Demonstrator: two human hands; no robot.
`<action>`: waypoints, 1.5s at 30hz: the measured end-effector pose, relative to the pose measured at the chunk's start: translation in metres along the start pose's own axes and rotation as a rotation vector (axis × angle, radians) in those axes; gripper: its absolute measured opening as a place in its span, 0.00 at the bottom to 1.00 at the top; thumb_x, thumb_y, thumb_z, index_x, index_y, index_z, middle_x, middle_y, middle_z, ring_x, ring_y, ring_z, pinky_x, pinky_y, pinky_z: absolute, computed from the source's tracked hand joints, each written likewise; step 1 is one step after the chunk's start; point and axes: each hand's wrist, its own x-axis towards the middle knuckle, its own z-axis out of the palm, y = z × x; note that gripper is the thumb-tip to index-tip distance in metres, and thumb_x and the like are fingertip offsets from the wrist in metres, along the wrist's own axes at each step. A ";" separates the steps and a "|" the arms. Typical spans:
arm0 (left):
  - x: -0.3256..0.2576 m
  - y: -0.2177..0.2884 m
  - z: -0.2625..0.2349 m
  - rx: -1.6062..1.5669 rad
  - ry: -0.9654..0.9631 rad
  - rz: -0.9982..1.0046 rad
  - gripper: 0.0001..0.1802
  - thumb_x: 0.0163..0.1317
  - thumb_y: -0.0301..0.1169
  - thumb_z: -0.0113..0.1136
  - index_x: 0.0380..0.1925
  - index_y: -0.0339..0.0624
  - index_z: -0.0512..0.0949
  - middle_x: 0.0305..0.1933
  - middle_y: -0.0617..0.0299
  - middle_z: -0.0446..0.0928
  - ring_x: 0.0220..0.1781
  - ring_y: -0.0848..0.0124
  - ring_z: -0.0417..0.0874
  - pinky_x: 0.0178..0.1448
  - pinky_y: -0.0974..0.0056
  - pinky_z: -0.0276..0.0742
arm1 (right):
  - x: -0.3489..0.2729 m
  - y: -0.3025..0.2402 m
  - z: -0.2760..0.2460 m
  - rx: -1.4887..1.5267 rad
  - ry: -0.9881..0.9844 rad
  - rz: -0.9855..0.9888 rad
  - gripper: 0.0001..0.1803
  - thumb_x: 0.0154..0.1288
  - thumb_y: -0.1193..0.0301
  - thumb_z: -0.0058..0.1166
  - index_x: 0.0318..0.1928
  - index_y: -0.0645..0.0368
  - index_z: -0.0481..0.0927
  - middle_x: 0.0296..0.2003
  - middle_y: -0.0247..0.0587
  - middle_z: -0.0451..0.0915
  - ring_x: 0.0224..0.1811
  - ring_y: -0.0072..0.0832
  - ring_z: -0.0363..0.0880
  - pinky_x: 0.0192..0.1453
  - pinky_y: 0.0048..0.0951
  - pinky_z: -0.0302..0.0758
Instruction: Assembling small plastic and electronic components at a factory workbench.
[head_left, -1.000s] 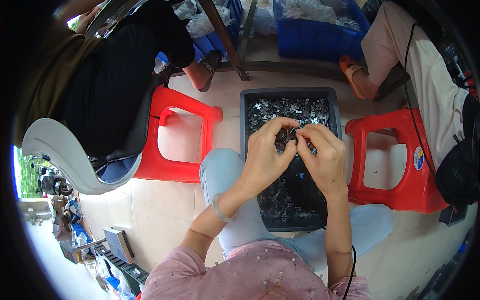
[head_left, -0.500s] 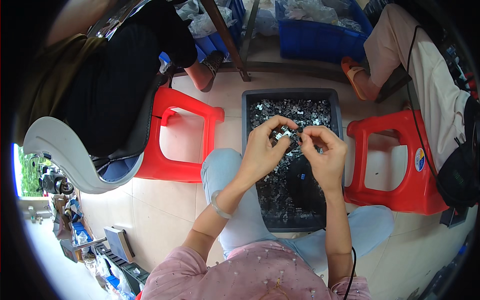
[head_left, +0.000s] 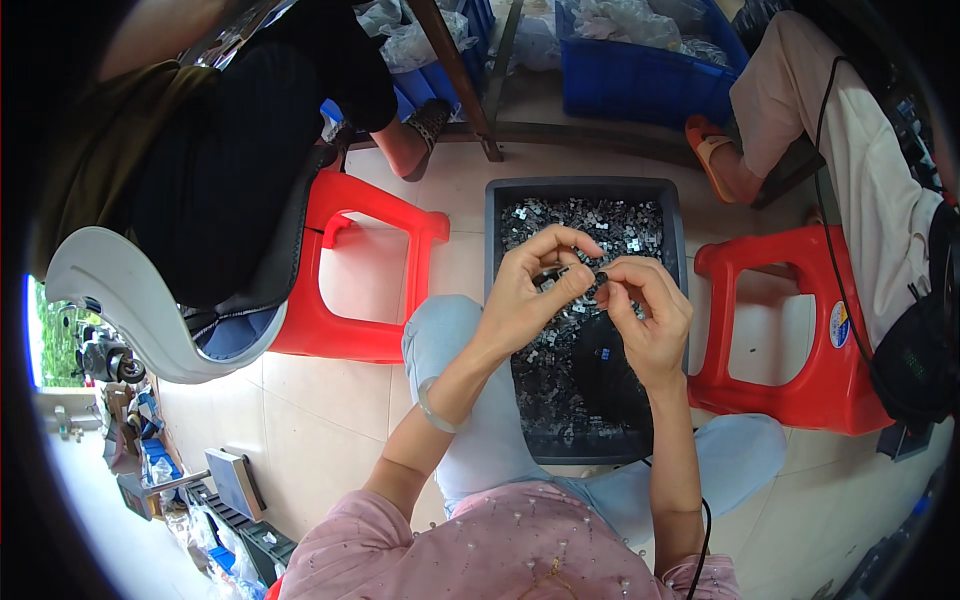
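Observation:
A dark grey tray [head_left: 495,215] full of several small silver metal parts [head_left: 620,225] rests between my knees. My left hand [head_left: 530,295] is held above it, thumb and fingers pinching a small metal piece [head_left: 562,272]. My right hand [head_left: 645,315] meets it fingertip to fingertip and pinches a small black ring [head_left: 601,279] against that piece. A heap of black rings [head_left: 600,365] lies in the tray under my right hand.
Red plastic stools stand at the left [head_left: 350,280] and right [head_left: 775,330] of the tray. One person sits on a white chair [head_left: 130,300] at the left, another sits at the right [head_left: 850,150]. Blue crates [head_left: 640,85] stand beyond the tray.
Both hands have stayed above the tray. The fingertips have shifted slightly and closed in on each other around the small piece.

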 end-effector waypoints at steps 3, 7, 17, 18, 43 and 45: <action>0.000 -0.005 -0.001 0.019 -0.051 0.046 0.10 0.60 0.33 0.63 0.36 0.39 0.78 0.32 0.68 0.75 0.37 0.81 0.74 0.44 0.73 0.70 | 0.003 -0.007 -0.002 -0.196 0.002 -0.124 0.07 0.57 0.85 0.56 0.38 0.67 0.78 0.35 0.43 0.79 0.33 0.27 0.81 0.35 0.23 0.79; 0.000 -0.009 -0.008 0.050 -0.097 0.020 0.09 0.62 0.34 0.62 0.36 0.39 0.79 0.33 0.68 0.76 0.38 0.81 0.74 0.45 0.73 0.69 | 0.001 -0.014 0.000 -0.116 0.040 -0.070 0.08 0.55 0.85 0.57 0.37 0.66 0.78 0.36 0.44 0.79 0.33 0.28 0.81 0.35 0.24 0.79; -0.001 -0.010 -0.011 0.041 -0.136 0.068 0.12 0.63 0.36 0.61 0.37 0.38 0.77 0.36 0.67 0.76 0.39 0.81 0.74 0.44 0.75 0.69 | 0.006 -0.027 -0.002 -0.452 0.041 -0.335 0.12 0.51 0.86 0.61 0.37 0.65 0.78 0.34 0.44 0.79 0.32 0.34 0.81 0.33 0.26 0.79; -0.001 -0.011 -0.014 0.045 -0.165 0.083 0.13 0.63 0.37 0.61 0.37 0.38 0.76 0.36 0.67 0.76 0.39 0.81 0.74 0.44 0.75 0.69 | 0.005 -0.026 -0.002 -0.439 0.045 -0.349 0.12 0.51 0.85 0.61 0.38 0.64 0.78 0.34 0.44 0.79 0.32 0.34 0.81 0.33 0.26 0.79; 0.001 -0.016 -0.018 -0.479 -0.454 -0.325 0.16 0.52 0.37 0.72 0.26 0.42 0.73 0.25 0.59 0.78 0.27 0.75 0.79 0.33 0.73 0.72 | 0.004 -0.038 -0.020 0.025 -0.208 0.087 0.04 0.47 0.86 0.61 0.25 0.69 0.79 0.23 0.40 0.80 0.25 0.22 0.78 0.28 0.20 0.72; 0.002 -0.016 -0.021 -0.469 -0.466 -0.311 0.15 0.52 0.36 0.72 0.28 0.40 0.74 0.27 0.60 0.79 0.29 0.74 0.80 0.35 0.74 0.74 | 0.002 -0.037 -0.020 0.065 -0.210 0.143 0.03 0.50 0.86 0.60 0.26 0.69 0.80 0.23 0.39 0.80 0.23 0.20 0.77 0.26 0.18 0.72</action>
